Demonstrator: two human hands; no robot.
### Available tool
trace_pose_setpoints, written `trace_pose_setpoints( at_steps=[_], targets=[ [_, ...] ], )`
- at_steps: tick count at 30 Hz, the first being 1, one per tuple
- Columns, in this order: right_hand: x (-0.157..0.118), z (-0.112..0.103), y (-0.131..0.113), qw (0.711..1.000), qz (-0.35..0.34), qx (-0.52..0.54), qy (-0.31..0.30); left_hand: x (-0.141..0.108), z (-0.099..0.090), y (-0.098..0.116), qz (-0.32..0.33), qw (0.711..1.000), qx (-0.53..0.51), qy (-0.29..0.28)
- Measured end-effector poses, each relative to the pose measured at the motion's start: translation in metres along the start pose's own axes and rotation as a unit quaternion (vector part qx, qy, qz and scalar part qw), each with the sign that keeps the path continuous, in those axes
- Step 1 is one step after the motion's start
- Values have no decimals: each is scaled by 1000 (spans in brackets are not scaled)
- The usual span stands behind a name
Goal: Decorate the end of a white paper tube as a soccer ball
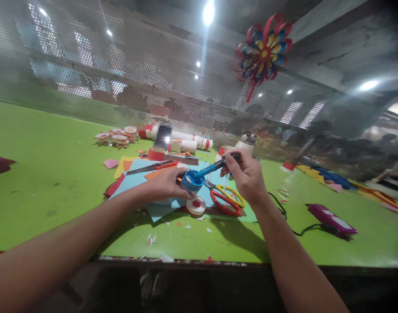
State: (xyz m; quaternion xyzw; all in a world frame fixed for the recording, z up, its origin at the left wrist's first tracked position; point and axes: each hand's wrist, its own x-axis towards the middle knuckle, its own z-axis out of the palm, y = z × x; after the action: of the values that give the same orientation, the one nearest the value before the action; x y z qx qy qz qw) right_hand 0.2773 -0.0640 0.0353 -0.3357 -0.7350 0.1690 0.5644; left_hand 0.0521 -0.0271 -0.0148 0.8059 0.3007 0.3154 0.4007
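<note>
My left hand (pixel 171 184) is wrapped round a small jar of blue paint (pixel 191 184), holding it tilted slightly over the papers. In my right hand (pixel 246 174) is a paintbrush (pixel 215 167), gripped by its dark handle. Its blue-coated end reaches into the jar's mouth, so the tip is hidden. Just below the jar lies a white disc with a red centre (pixel 196 206). Scissors with red and yellow handles (pixel 227 201) lie on the paper between my hands. Light blue paper sheets (pixel 130 186) spread beneath, with a red-handled cutting tool (pixel 156 166) on them.
The green table (pixel 51 182) has paper scraps (pixel 151 239) near its front edge. A heap of round paper pieces (pixel 120 134), white-and-red tubes (pixel 188 143) and a bottle (pixel 246 143) stand behind. A purple device with a black cord (pixel 332 219) lies right. A paper flower (pixel 264 53) hangs above.
</note>
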Motion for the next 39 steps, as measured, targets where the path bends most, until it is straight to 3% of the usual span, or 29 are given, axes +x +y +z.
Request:
trace_pose_setpoints(
  at_steps=[4,12,17,23,34,39],
  targets=[
    [5,-15,1,999,8,20,-48,-1,-1,3,-3,1000,-24,-14],
    [6,-17,-1,997,-3,72,8,-4,0,8,13,1000,-16,5],
    [1,-11,-7,998,-12,37,-52,-2,1,3,9,1000,-9,8],
    [4,-23,-7,991,21,5,-134,-3,0,5,8,1000,-15,-3],
    [4,-43,-12,992,15,27,-120,-4,-1,10,28,1000,11,7],
    [2,-41,-18,994,0,54,-92,-4,-1,13,26,999,27,11]
  ],
)
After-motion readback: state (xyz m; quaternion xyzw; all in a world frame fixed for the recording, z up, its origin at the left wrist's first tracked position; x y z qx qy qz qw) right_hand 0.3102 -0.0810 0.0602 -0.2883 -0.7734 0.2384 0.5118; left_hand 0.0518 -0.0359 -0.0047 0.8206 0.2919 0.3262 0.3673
